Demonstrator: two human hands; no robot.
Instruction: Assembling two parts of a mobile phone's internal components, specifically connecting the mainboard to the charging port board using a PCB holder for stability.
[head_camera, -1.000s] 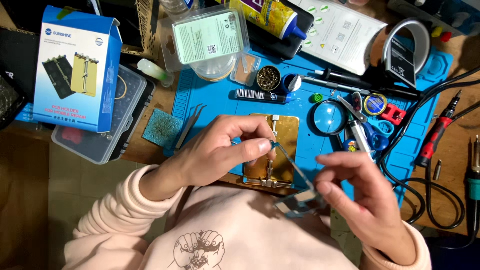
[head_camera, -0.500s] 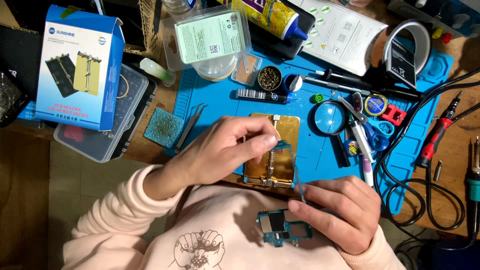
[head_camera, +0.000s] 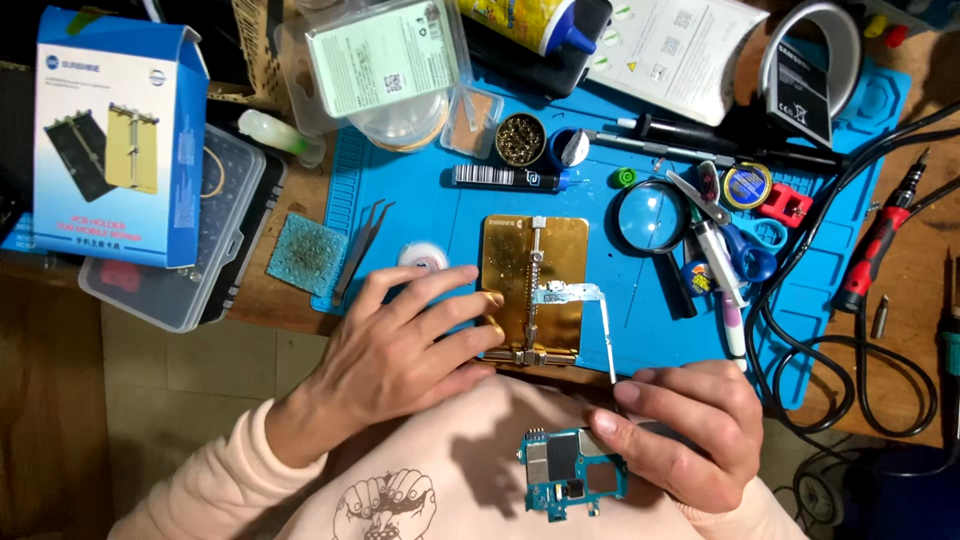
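A gold board holder (head_camera: 560, 262) lies on the blue work mat (head_camera: 420, 205). A small pale part with a thin strip (head_camera: 608, 335) is clamped in it, and the strip hangs toward the mat's near edge. My left hand (head_camera: 400, 350) rests flat with fingers spread, fingertips touching the holder's left edge and holding nothing. My right hand (head_camera: 690, 432) is low over my lap. Its fingers grip the right edge of a blue-green circuit board (head_camera: 568, 474) that lies against my pink sweatshirt.
Tweezers (head_camera: 358, 250), a teal sponge pad (head_camera: 306, 254), a magnifier (head_camera: 648, 215), blue scissors (head_camera: 752, 252) and pens lie on the mat. A blue product box (head_camera: 115, 130) sits on a plastic case at left. Black cables (head_camera: 850, 350) and a red soldering tool (head_camera: 880, 245) are at right.
My left hand let go of the holder's clamp and flattened beside its left edge. My right hand drew the circuit board down from the holder to my lap.
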